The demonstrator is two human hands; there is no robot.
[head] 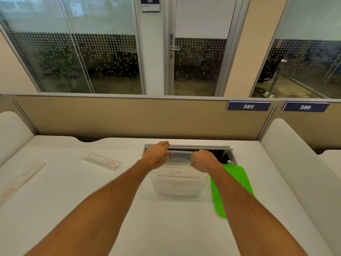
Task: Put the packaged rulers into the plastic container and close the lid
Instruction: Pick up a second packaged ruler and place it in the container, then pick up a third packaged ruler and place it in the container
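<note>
At the desk's (pixel 166 228) left edge lies a long packaged ruler (pixel 20 182), a shorter one (pixel 102 160) nearer the middle. My left hand (pixel 158 156) and right hand (pixel 203 160) curl round a grey flap (pixel 181 156) behind the open container (pixel 177 183); the green lid (pixel 232 183) lies right. I could nudge the container backwards.

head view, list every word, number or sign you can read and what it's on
"030" on the door sign; the white card beneath it is too blurred to read.
"PUSH" on the vertical door plate.
"385" on the left partition tag.
"386" on the right partition tag.
"LION", handwritten, on the plastic container.
Red labels on the short packaged ruler and the long packaged ruler: too blurred to read.
</note>
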